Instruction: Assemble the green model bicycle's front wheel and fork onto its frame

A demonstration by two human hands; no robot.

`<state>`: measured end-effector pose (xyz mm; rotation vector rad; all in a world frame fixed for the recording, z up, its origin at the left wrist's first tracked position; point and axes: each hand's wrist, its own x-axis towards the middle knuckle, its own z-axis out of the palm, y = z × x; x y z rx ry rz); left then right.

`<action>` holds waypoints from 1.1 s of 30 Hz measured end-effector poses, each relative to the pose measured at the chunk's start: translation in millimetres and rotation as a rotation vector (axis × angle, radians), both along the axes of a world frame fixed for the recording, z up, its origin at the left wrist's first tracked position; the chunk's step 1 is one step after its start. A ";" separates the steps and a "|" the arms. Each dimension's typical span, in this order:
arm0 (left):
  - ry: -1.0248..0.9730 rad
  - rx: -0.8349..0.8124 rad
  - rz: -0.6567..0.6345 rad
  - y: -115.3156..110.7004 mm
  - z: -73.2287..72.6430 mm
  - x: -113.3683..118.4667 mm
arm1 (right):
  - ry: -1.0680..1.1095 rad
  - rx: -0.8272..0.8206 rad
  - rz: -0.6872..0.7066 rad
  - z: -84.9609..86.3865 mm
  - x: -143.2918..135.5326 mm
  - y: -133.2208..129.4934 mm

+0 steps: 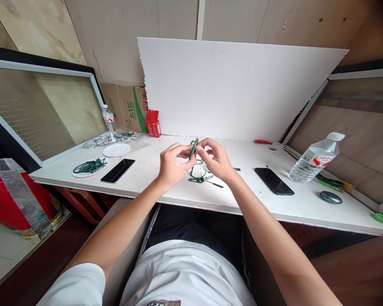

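In the middle of the head view, both my hands meet above the white table. My left hand (pixel 175 165) has its thumb and fingers closed around a thin dark green plastic piece (pixel 194 148). From the other side, the fingertips of my right hand (pixel 216 158) pinch the same piece. Its exact kind is too small to make out, and the fingers partly cover it. Just below the hands on the table lie a round green frame-like part (pixel 198 175), a small green part (pixel 196 180) and a slim dark tool (pixel 214 184).
To the left are a plate of green parts (pixel 97 171), a white plate (pixel 116 150), a phone (pixel 118 171), a bottle (pixel 109 119) and a cardboard box (pixel 124 106). Rightward stand another phone (pixel 274 181), a larger bottle (pixel 317 159) and a dark oval object (pixel 331 197). A white board (pixel 236 89) leans behind.
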<state>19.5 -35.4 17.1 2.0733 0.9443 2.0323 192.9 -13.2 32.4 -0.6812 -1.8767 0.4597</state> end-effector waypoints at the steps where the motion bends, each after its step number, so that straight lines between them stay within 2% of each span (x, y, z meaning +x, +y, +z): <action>1: -0.001 0.001 -0.001 0.2 -0.1 -0.1 | -0.003 0.006 -0.004 -0.1 -0.1 0.2; 9: 0.006 0.006 -0.003 0.4 0.7 -2.6 | 0.005 0.036 -0.020 0.1 -1.3 -3.3; 17: 0.017 0.031 0.039 1.6 2.0 -5.3 | -0.020 0.318 -0.093 2.4 -3.7 -9.6; 21: 0.008 0.060 0.033 1.4 2.1 -4.9 | -0.078 0.393 -0.154 0.9 -3.4 -5.5; 26: 0.008 0.083 0.054 1.3 1.8 -4.8 | -0.087 0.399 -0.188 -2.1 -5.6 -4.2; 33: 0.024 0.080 0.066 -0.2 3.0 -6.0 | -0.051 0.386 -0.148 -0.7 -6.5 -7.3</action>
